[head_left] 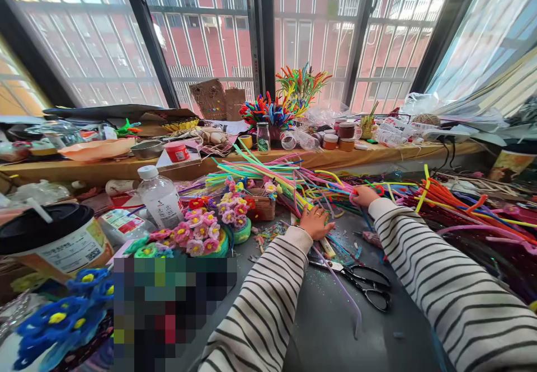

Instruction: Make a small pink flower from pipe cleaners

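My left hand [315, 224], with a ring on a finger, lies over the near end of a bundle of yellow and green pipe cleaners [289, 196], fingers apart. My right hand [366, 196] is closed around the ends of pink pipe cleaners [335, 180] in the heap. One lilac pipe cleaner [342, 288] trails from beneath my left hand across the grey table [331, 338]. Black-handled scissors [364, 282] lie between my forearms, blades partly hidden near my left wrist. Small coloured clippings [271, 235] are scattered beside that hand.
Pink pipe-cleaner flowers [199, 232], a plastic bottle [161, 196] and a lidded drink cup [54, 238] stand at left. Blue flowers [62, 316] are in the near left corner. Orange pipe cleaners [457, 204] pile up at right. Jars and a glass bottle [263, 138] line the windowsill.
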A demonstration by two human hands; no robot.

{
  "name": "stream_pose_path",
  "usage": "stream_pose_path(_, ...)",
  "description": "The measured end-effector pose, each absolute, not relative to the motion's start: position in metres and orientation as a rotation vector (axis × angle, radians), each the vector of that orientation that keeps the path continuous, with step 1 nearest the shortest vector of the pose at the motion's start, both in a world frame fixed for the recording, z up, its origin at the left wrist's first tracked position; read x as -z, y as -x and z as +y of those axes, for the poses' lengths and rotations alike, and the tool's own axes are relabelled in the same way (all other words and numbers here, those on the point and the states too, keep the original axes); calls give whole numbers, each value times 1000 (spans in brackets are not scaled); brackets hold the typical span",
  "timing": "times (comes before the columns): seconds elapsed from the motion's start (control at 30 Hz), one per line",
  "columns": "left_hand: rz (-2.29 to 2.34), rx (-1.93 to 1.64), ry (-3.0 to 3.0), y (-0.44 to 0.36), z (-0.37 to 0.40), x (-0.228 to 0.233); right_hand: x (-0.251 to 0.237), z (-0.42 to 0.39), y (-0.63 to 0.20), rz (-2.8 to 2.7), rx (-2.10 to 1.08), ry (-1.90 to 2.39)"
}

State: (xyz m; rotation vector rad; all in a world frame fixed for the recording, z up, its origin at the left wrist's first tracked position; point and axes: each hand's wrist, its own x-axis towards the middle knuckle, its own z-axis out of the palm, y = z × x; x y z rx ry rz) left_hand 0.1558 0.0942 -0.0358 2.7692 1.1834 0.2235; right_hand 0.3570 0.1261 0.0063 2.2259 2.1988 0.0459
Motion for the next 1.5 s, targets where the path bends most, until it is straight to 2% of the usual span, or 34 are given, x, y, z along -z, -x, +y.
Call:
stream_pose_path(0.27, 1387, -738, -2684, -180, 98, 15, -11, 112, -349, 2302, -114, -2150)
stream_pose_path(0.37, 1362, -978, -2857, -194, 96, 1, -9, 107, -347, 2370, -129, -2102)
stream_pose_path(0.57, 1369, -638, -3086, -220, 102, -11, -11, 95, -344, 2572, -221, -1988)
stream_pose_path(0.7, 1324, -600, -3091, -225, 108, -9, -9, 89, -348, 2637, -230, -2062)
stream_pose_path(0.77, 1299, -587, -3107, -223, 111, -10, -6, 87, -355, 2652, -136, -2153)
stream_pose_path(0.93, 1330, -526, -3116, -209, 117, -19, 3, 83, -378, 2777, 412, -2348)
stream_pose_path(1.0, 1340, -503, -3115, -203, 120, -25, 5, 80, -385, 2808, 458, -2323)
stream_pose_path(1.23, 1345, -467, -3100, -192, 124, -35, 3, 75, -399, 2677, 103, -2060)
stream_pose_path(1.5, 1381, -459, -3068, -189, 114, -31, -1, 75, -402, 2349, -113, -2120)
